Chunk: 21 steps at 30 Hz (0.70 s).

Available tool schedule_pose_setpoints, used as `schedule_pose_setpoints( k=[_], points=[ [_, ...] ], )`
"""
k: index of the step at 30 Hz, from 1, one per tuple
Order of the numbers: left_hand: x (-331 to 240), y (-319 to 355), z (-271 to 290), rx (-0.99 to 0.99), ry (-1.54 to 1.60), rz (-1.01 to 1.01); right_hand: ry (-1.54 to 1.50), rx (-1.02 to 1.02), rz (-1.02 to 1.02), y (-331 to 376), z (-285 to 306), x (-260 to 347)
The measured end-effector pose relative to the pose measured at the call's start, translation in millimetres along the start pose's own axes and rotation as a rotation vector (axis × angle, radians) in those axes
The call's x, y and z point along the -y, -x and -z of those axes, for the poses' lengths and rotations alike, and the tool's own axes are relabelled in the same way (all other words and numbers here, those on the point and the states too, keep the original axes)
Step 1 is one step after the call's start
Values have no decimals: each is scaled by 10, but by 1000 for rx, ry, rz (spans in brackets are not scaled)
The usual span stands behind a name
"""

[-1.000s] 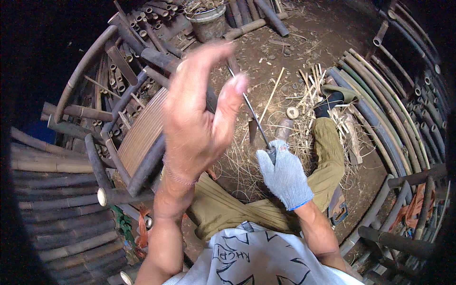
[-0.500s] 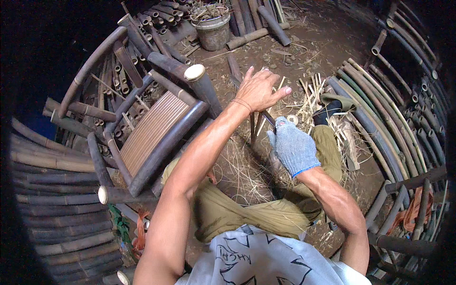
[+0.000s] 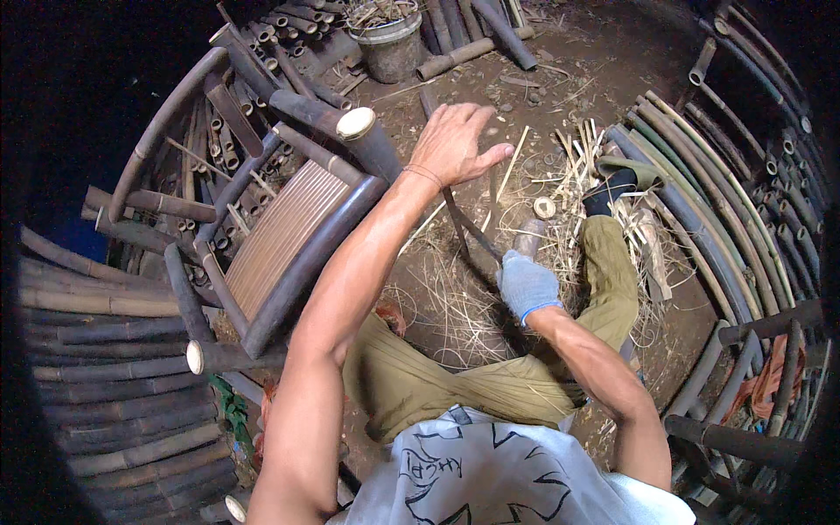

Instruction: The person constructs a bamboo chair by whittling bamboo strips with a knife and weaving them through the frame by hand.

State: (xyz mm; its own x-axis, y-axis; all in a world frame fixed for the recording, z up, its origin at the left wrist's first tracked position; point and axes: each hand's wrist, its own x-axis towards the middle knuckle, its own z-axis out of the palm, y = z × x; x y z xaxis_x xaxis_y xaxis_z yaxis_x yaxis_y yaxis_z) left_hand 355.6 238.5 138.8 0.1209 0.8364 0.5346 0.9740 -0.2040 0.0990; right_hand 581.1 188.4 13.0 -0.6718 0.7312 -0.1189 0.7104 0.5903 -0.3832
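Note:
My bare left hand is stretched forward above the floor, thumb apart from the fingers. It lies over or just above a long, thin dark bar, and whether it touches the bar is hidden. My right hand, in a grey knitted glove with a blue cuff, is closed round the near end of that bar. The bar slants away from the glove and passes below my left hand. Other thin dark pieces cross near it. Pale shavings lie between my legs, below both hands.
A dark bamboo chair with a slatted panel stands at left. Bamboo poles lie stacked at right. Farther off is a bucket of scraps. A short bamboo piece and split strips lie near my foot.
My right hand has drawn back toward my body, and more of the bar shows between the hands. My left hand sits slightly farther left and forward, still stretched out.

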Motion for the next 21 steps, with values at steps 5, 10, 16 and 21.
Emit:
schedule_pose_setpoints(
  k=[5,10,16,21],
  points=[
    [-310,213,256,237,-78,114,-329,44,-225,-85,51,-655],
    [199,1395,357,1532,-141,321,-462,-222,-175,116,258,-796],
    [29,2281,652,1188,82,689,-457,-246,-260,133,527,-796],
    [-525,2230,958,749,725,961,-438,-463,28,36,585,-682]
  ],
)
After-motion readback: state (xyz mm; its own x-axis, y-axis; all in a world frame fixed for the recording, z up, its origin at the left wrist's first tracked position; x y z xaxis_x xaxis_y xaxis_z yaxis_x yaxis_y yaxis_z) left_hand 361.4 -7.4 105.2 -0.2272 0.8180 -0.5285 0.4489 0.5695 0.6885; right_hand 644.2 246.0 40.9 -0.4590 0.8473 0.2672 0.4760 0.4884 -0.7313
